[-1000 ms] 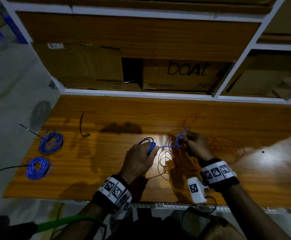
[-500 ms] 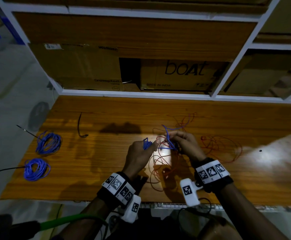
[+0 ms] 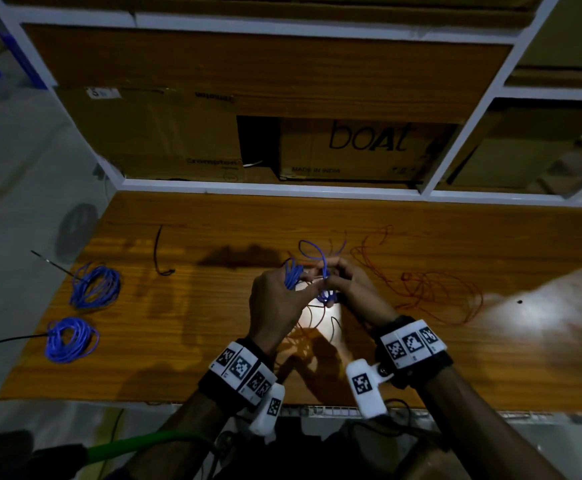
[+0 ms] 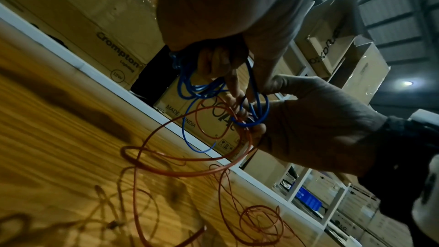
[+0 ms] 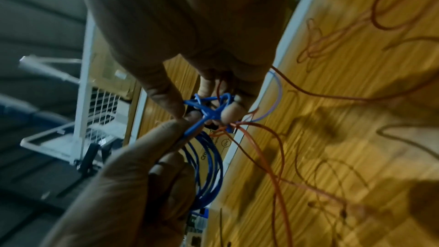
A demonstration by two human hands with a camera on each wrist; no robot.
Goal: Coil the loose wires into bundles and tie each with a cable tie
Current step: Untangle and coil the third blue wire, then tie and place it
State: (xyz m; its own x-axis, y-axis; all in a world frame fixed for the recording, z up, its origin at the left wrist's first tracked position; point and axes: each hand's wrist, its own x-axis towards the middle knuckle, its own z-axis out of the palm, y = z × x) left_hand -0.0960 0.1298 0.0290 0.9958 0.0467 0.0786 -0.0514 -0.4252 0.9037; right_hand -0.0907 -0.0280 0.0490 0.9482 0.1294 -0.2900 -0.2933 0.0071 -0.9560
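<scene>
My left hand (image 3: 275, 299) grips a small coil of blue wire (image 3: 292, 277) above the middle of the wooden table (image 3: 192, 323). Close beside it, my right hand (image 3: 348, 289) pinches the loose end of the same blue wire (image 5: 209, 114), and a free loop (image 3: 312, 252) stands up above the fingers. In the left wrist view the blue wire (image 4: 202, 89) hangs from my left fingers and runs to the right hand (image 4: 316, 125). Loose red wire (image 3: 435, 292) lies tangled under and to the right of both hands. A strand of red wire (image 5: 275, 138) passes through the right fingers.
Two coiled blue bundles (image 3: 95, 285) (image 3: 71, 337), each with a black cable tie sticking out, lie at the table's left end. A loose black cable tie (image 3: 159, 254) lies further back. Cardboard boxes (image 3: 362, 150) fill the white shelf behind the table.
Both hands have come together near the table's middle. The straight span of blue wire between them has closed up, and a loop now rises above the fingers.
</scene>
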